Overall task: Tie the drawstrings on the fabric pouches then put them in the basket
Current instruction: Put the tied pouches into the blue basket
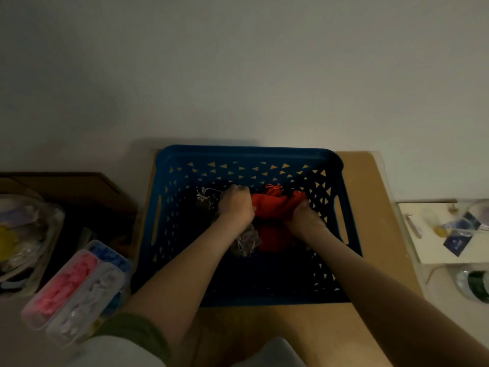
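A blue plastic basket (pixel 248 157) with triangular holes stands on a brown table. Both my hands reach down into it. My left hand (pixel 235 205) has its fingers curled round a grey-brown pouch (pixel 244 241) with pale drawstrings (pixel 202 194). My right hand (pixel 304 218) grips a bunch of red pouches (pixel 272 207), whose red strings (pixel 274 188) stick up at the far end. The pouches lie together on the basket floor, partly hidden under my hands.
The brown table (pixel 370 207) ends at a white wall behind. At the left stand clear boxes of pink, white and blue pieces (pixel 76 290) and a plastic bag of clutter (pixel 23 234). A white shelf with small items (pixel 449 231) lies at the right.
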